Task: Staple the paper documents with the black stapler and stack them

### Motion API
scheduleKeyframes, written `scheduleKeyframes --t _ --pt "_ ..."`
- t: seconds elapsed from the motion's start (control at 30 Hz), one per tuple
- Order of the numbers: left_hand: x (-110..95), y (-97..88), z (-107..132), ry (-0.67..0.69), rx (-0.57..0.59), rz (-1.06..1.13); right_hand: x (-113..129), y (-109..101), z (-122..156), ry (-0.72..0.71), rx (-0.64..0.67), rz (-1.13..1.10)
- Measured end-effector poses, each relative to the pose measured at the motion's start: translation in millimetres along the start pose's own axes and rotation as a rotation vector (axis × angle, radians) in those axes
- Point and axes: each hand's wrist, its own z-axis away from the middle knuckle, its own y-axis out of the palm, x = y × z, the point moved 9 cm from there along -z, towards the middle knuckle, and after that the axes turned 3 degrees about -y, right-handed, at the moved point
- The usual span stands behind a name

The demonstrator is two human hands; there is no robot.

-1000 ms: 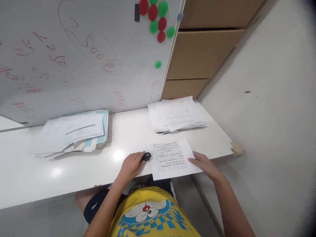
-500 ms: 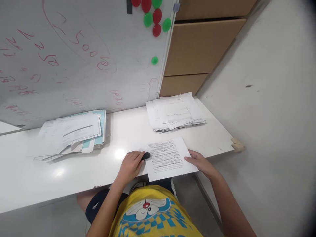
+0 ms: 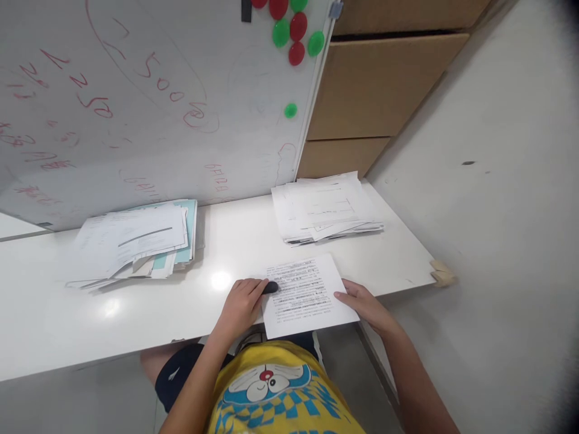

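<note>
A printed sheet of paper (image 3: 304, 301), covered in dense dark text, lies at the desk's front edge with its lower part jutting over it. My right hand (image 3: 362, 301) grips its right edge, thumb on top and fingers underneath. At the left edge, my left hand (image 3: 244, 302) is closed around a black stapler-like tool (image 3: 271, 287). Only the tool's rounded end shows, overlapping the paper's left margin; my fingers cover the rest. Whether there is more than one sheet I cannot tell.
On the white desk (image 3: 226, 241), a messy paper pile (image 3: 140, 241) with teal folders sits left and another paper stack (image 3: 325, 208) sits back right. Behind are a whiteboard (image 3: 181, 144) with magnets and cardboard boxes (image 3: 362, 90). A wall (image 3: 497, 229) bounds the right.
The view has shifted slightly. The paper, with both hands on it, has moved a little left and toward me relative to the desk. Both grips look the same.
</note>
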Motion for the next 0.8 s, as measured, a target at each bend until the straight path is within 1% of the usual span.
scheduleKeyframes --t 0.1,0.23,0.4,0.5,0.63,0.73,0.8 --pt "-0.1 1.8 0.6 -0.019 -0.01 0.028 -0.7 0.1 1.3 -0.004 -0.005 -0.02" --pt "-2.9 3.7 0.9 -0.007 -0.03 -0.008 -0.2 0.7 0.4 -0.013 -0.011 -0.013" --pt "-6.1 9.8 1.6 0.005 -0.011 -0.053 2.9 1.4 -7.0 0.014 0.009 0.048" --pt "-9.4 13.8 4.4 -0.026 -0.022 -0.076 6.2 0.1 -10.5 0.004 -0.004 0.092" --pt "-7.2 11.9 8.8 -0.107 -0.092 -0.059 15.7 2.0 -13.8 -0.06 -0.033 0.134" --pt "-5.5 9.9 10.0 -0.101 -0.104 -0.019 28.8 -2.6 -18.1 -0.117 -0.096 0.228" --pt "-7.9 10.5 11.2 -0.093 -0.09 -0.013 39.1 -10.2 -20.6 -0.138 -0.103 0.316"
